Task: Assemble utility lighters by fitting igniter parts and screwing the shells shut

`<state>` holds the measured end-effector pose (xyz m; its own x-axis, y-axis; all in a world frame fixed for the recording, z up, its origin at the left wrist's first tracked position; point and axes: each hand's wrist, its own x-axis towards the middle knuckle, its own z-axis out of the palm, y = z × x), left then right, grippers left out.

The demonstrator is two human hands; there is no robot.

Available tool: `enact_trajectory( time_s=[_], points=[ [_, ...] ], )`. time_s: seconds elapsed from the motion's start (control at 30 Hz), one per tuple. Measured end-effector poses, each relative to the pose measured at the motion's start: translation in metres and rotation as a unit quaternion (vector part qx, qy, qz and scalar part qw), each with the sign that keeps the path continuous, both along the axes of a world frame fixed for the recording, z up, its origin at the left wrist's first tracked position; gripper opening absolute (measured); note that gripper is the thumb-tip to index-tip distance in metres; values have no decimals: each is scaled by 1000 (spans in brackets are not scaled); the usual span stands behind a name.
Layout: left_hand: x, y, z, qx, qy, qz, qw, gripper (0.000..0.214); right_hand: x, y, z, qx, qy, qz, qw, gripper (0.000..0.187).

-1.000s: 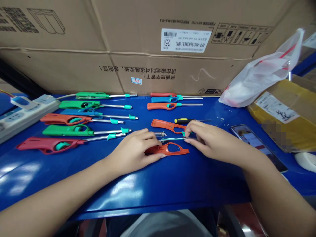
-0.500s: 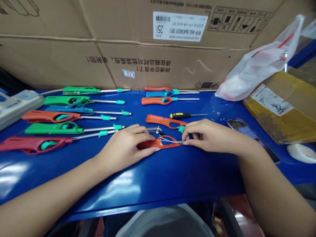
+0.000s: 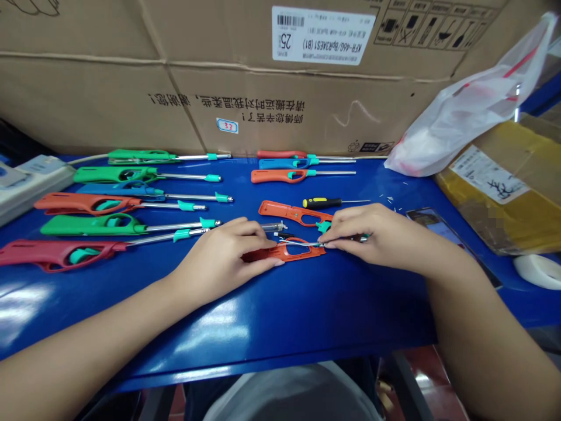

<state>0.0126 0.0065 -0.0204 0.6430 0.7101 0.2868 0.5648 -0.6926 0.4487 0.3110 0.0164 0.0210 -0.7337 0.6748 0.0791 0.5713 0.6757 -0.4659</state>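
An orange lighter shell half (image 3: 291, 252) lies flat on the blue table (image 3: 280, 316) at the middle. My left hand (image 3: 223, 257) rests on its left end, fingers curled and pressing it down. My right hand (image 3: 372, 237) pinches a thin metal tube with wire (image 3: 302, 244) and holds it over the shell's right part. The other orange shell half (image 3: 291, 213) lies just behind, with a teal trigger piece (image 3: 324, 226) by my right fingers. A yellow and black screwdriver (image 3: 326, 203) lies beyond it.
Several finished long lighters (image 3: 114, 224) in green, orange, blue and red lie in rows at the left, three more (image 3: 289, 165) at the back. Big cardboard boxes (image 3: 245, 82) wall the rear. A phone (image 3: 432, 225), a plastic bag (image 3: 464, 117), a yellow parcel (image 3: 517, 199) and tape roll (image 3: 539, 270) sit right; a power strip (image 3: 30, 181) left.
My right hand has brought the metal tube and wire down onto the orange shell half. The left hand stays on the shell. The view has shifted slightly downward.
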Motion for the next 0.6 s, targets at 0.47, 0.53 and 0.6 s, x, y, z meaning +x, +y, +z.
enact_trajectory(
  time_s=[0.47,0.53,0.6],
  points=[
    [2,0,1,-4,-8,7,1000,23,-7,-3,-4,-44,-54,15,997,25],
    [2,0,1,1,-8,8,1000,23,-5,-4,-2,-45,-57,15,997,24],
    [2,0,0,3,-7,8,1000,23,-4,-5,0,-45,-61,13,997,23]
  ],
)
